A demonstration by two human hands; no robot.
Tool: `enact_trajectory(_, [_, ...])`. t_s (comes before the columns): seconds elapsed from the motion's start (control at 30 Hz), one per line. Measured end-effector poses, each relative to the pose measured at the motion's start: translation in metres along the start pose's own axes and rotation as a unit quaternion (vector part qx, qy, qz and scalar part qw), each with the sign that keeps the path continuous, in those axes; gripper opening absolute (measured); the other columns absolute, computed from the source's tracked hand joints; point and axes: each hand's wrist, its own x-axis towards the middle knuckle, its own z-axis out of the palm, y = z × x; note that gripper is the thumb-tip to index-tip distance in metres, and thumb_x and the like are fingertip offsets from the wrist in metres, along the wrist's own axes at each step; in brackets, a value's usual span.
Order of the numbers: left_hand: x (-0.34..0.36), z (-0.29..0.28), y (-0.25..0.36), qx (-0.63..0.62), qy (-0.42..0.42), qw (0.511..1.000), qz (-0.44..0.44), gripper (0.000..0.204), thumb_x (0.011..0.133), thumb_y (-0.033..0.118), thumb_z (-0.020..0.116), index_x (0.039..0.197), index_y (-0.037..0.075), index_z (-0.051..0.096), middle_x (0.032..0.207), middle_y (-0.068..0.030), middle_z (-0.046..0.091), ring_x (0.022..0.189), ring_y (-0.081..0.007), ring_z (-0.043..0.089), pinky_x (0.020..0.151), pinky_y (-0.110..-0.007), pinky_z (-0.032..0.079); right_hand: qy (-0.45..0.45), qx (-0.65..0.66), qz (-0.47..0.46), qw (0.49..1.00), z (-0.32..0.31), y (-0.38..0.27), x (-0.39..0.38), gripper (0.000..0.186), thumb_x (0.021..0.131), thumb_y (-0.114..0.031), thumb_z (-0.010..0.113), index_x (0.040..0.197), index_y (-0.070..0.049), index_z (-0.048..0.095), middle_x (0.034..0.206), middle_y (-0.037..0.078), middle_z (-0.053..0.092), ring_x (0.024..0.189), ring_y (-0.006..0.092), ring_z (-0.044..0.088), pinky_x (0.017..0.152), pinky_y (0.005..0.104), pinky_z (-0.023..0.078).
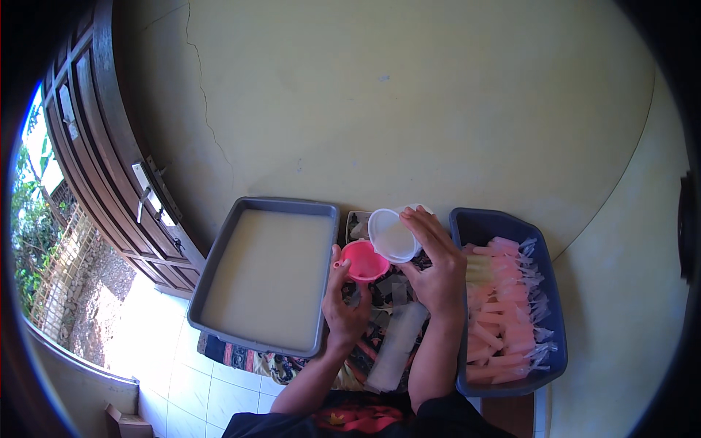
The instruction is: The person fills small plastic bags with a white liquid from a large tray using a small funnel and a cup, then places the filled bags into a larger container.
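My left hand grips a pink funnel by its rim, in front of my body; its spout is hidden. In my right hand is a translucent white plastic cup, tipped toward the funnel and just above its far right side. Pale cloudy liquid shows inside the cup. On the left stands a grey rectangular tub holding a wide pool of the same-looking liquid. Flat clear plastic bags lie on the dark patterned cloth between my forearms.
To the right, a dark blue-grey basin holds many pink-filled plastic tubes and some pale yellow ones. A small container sits behind the funnel. Beyond is a cracked wall; an open wooden door stands left.
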Motion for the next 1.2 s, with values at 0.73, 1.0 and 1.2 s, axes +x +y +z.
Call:
enact_trajectory(0.73, [0.009, 0.007, -0.002, -0.029, 0.028, 0.999, 0.026, 0.069, 0.091, -0.008, 0.077, 0.154, 0.004, 0.051, 0.164, -0.0369, 0.047, 0.149, -0.0484, 0.054, 0.105, -0.044, 0.058, -0.008, 0.001, -0.034, 0.999, -0.006, -0.010, 0.017, 0.076, 0.066, 0.003, 0.093, 0.138, -0.014, 0.074, 0.142, 0.007, 0.072, 0.138, 0.0325, 0.065, 0.123, 0.0493, 0.049])
enact_trajectory(1.0, [0.013, 0.009, 0.001, -0.030, 0.037, 0.998, 0.040, 0.069, 0.093, -0.008, 0.077, 0.155, 0.005, 0.050, 0.165, -0.0367, 0.045, 0.147, -0.0465, 0.057, 0.098, -0.041, 0.061, -0.006, -0.012, -0.036, 0.999, -0.009, -0.014, 0.021, 0.070, 0.067, 0.005, 0.092, 0.134, -0.011, 0.077, 0.141, 0.008, 0.074, 0.138, 0.0315, 0.066, 0.125, 0.0479, 0.049])
enact_trajectory(1.2, [0.013, 0.010, 0.001, -0.048, 0.035, 0.998, 0.035, 0.068, 0.094, -0.007, 0.077, 0.156, 0.004, 0.050, 0.165, -0.0372, 0.044, 0.146, -0.0462, 0.057, 0.097, -0.040, 0.061, -0.005, -0.014, -0.035, 0.999, -0.009, -0.015, 0.023, 0.071, 0.067, 0.005, 0.092, 0.134, -0.014, 0.078, 0.140, 0.008, 0.073, 0.138, 0.0313, 0.066, 0.118, 0.0465, 0.055])
